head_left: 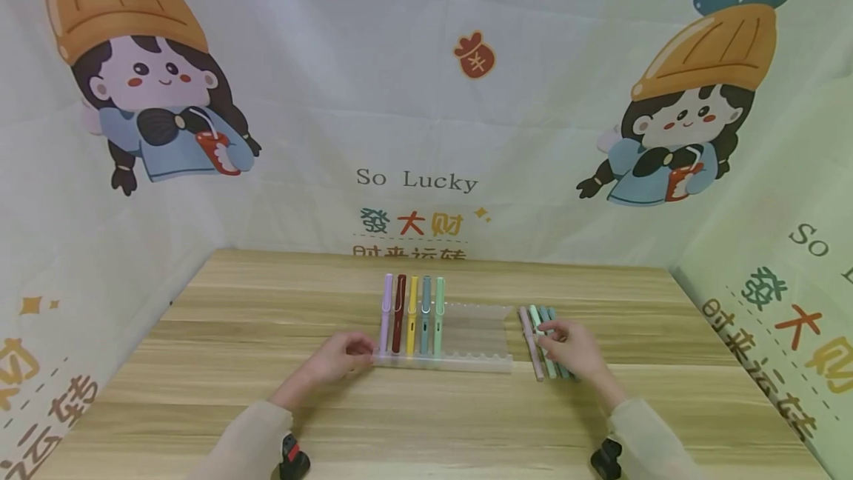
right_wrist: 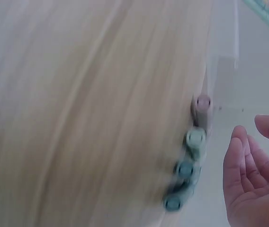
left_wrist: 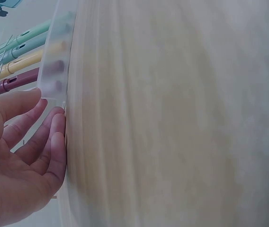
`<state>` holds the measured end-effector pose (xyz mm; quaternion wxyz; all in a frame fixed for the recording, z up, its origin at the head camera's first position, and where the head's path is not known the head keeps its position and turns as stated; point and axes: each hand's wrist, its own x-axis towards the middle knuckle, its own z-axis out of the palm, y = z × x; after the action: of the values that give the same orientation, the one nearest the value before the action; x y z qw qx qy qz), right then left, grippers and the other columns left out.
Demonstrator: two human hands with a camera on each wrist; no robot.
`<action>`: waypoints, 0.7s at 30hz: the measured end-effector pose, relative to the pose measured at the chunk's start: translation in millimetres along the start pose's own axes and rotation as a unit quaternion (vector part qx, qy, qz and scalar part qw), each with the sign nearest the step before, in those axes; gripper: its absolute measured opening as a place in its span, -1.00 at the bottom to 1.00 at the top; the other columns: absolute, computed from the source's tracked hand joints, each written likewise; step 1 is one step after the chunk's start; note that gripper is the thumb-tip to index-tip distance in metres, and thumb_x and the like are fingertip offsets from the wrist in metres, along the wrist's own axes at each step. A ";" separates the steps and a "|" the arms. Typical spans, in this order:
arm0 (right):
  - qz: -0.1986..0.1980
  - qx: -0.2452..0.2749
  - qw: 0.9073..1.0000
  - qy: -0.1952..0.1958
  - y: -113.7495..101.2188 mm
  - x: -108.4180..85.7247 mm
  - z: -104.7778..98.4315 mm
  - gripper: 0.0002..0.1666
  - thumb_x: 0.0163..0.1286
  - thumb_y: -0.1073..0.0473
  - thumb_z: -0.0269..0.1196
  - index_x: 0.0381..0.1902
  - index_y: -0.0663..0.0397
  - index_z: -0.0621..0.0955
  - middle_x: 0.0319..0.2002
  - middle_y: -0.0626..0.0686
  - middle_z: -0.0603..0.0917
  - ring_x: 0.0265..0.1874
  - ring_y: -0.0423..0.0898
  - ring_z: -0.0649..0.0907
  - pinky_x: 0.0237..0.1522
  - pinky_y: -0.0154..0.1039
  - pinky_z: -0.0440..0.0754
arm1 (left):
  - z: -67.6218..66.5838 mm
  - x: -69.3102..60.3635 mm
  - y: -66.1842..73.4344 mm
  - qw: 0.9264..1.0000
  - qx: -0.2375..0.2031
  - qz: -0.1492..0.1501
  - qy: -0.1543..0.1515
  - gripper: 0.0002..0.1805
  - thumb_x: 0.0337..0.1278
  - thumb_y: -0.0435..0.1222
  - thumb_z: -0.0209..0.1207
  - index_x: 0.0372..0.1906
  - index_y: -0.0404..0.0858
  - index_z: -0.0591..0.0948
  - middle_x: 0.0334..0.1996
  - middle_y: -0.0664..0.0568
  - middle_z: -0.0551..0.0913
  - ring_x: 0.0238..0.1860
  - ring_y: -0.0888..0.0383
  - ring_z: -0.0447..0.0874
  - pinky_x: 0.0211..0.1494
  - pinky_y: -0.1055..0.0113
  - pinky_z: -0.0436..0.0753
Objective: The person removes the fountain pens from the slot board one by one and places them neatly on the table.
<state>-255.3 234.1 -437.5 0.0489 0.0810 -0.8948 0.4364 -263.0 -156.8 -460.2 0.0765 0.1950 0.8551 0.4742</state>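
Right hand [head_left: 574, 350]: nearer one to the four loose pens [head_left: 531, 344], which lie at 10 o'clock from its palm, long axes roughly 11-to-5; wrist low, fingertips above them, thumb and fingers parted, holding nothing. Left hand [head_left: 340, 358]: thumb and finger pinching the rack's [head_left: 476, 328] 8 o'clock corner. Five racked pens [head_left: 412, 317]: beyond, side by side, 12-to-6.

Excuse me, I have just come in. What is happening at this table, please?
A person is working with pens and a clear rack. The left hand holds the rack's left end. Five upper pens already lie side by side in the rack, with free slots to their right. The right hand is over four loose pens on the table, apparently not gripping any.
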 end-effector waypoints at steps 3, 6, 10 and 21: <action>0.002 0.009 1.000 0.001 -4.0 2.0 9.9 -0.75 0.16 0.32 0.17 -0.21 0.38 0.55 -0.57 0.05 0.55 -0.62 -0.08 0.55 -0.62 -0.31 0.50 | 0.2 -0.1 1.1 1.000 0.003 -0.005 0.001 -0.81 -0.03 -0.42 0.14 -0.25 -0.39 0.53 -0.40 0.01 0.54 -0.35 0.09 0.48 -0.33 0.28 0.51; -0.001 0.027 1.000 -0.001 -7.8 4.3 19.0 -0.75 0.16 0.33 0.17 -0.20 0.38 0.55 -0.54 0.06 0.56 -0.60 -0.07 0.56 -0.61 -0.31 0.51 | 0.3 -0.2 1.7 1.000 0.002 -0.005 0.002 -0.82 -0.03 -0.42 0.14 -0.25 -0.39 0.54 -0.41 0.02 0.54 -0.35 0.10 0.48 -0.33 0.27 0.51; -0.003 0.067 0.998 -0.014 -13.4 6.2 29.3 -0.73 0.16 0.36 0.15 -0.17 0.40 0.53 -0.47 0.07 0.53 -0.55 -0.04 0.58 -0.52 -0.29 0.58 | 0.3 -0.1 1.1 1.000 0.003 -0.002 0.001 -0.81 -0.03 -0.42 0.14 -0.25 -0.39 0.53 -0.41 0.01 0.54 -0.35 0.09 0.48 -0.33 0.27 0.51; -0.018 0.101 0.994 -0.025 -30.5 17.7 53.9 -0.72 0.13 0.39 0.17 -0.15 0.37 0.53 -0.51 0.03 0.58 -0.60 -0.12 0.56 -0.53 -0.28 0.57 | -0.4 -6.2 16.2 1.000 -0.006 0.002 0.007 -0.81 -0.02 -0.46 0.12 -0.25 -0.49 0.51 -0.39 -0.10 0.55 -0.33 -0.01 0.49 -0.31 0.20 0.52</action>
<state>-267.8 171.3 -444.3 0.0265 0.1126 -0.8453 0.5216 -253.2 -151.9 -446.7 0.0710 0.1932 0.8523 0.4808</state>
